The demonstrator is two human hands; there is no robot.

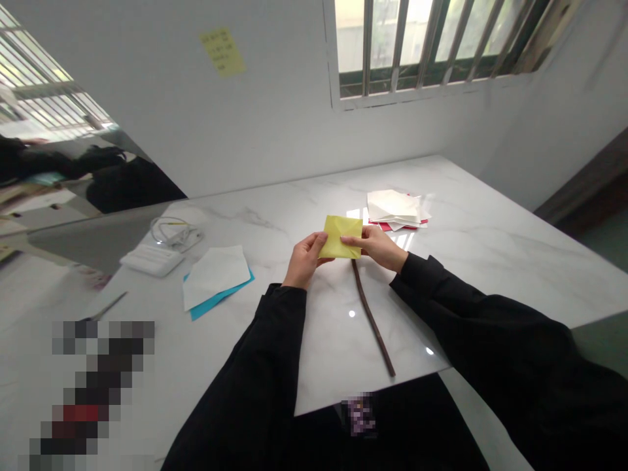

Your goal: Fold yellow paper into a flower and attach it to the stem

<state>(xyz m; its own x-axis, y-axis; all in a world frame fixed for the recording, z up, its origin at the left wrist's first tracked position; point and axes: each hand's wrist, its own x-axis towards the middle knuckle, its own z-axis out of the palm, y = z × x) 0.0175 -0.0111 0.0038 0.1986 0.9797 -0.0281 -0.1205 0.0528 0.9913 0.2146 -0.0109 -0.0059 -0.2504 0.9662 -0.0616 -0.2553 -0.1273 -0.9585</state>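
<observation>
**Two hands hold a square of yellow paper (341, 237) over a marble table (490, 275)**

The left hand (307, 260) and the right hand (375, 248) are working together near the middle of the table. They hold the paper up by its two sides, and neither hand is open: each thumb presses on top, and the fingers are closed under the paper, mostly hidden. The paper shows soft fold lines, and its edges are a little uneven. Just below it, a thin brown stick (371, 318) runs toward the near edge of the table. On the far right, a pile of folded white paper (395, 208) lies on red paper (387, 227). On the left are a white sheet (216, 277) on blue paper (216, 303), a flat white box (152, 260) and a coiled cable (171, 229).
</observation>
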